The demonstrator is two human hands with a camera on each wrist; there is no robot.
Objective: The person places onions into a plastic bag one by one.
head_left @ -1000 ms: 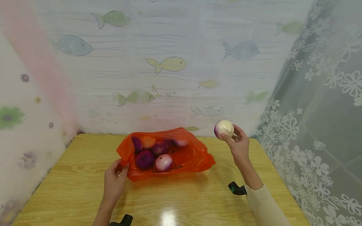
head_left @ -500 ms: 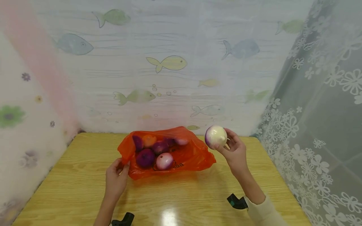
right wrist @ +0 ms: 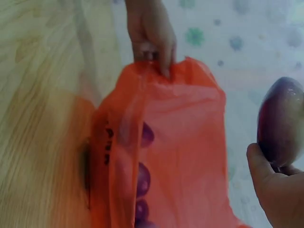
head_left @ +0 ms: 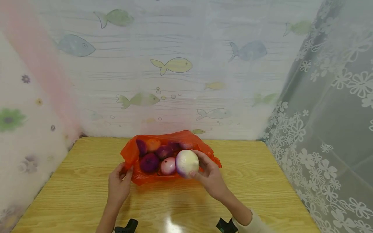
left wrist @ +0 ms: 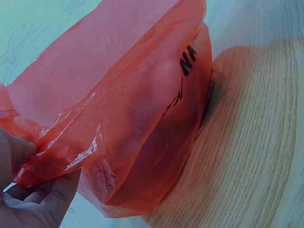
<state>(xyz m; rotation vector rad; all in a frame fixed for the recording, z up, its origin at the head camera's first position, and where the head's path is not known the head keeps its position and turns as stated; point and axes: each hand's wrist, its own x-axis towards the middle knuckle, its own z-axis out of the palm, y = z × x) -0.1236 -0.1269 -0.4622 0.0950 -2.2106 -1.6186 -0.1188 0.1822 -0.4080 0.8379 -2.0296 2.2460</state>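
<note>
My right hand [head_left: 212,181] grips a whitish onion with a purple side [head_left: 188,163] between thumb and fingers, in front of the bag's right part in the head view. The right wrist view shows the same onion [right wrist: 282,118] held up beside the bag. At the bag's left corner, my left hand [head_left: 119,186] pinches the edge of the orange-red plastic bag [head_left: 129,155]. Gathered film [left wrist: 52,152] sits between its thumb and fingers in the left wrist view. Inside lie several onions, among them a dark purple one [head_left: 150,162] and a pinkish one [head_left: 167,166].
The bag lies on a wood-grain table [head_left: 247,181], its opening toward me. An orange round thing [head_left: 152,145] shows at the back of the bag. Behind the table hangs a fish-print sheet [head_left: 175,97]; a floral lace curtain [head_left: 326,155] borders the right side.
My right hand has carried the onion left and down, from right of the bag to in front of its opening. The left hand keeps its hold on the bag's corner, nearly still.
</note>
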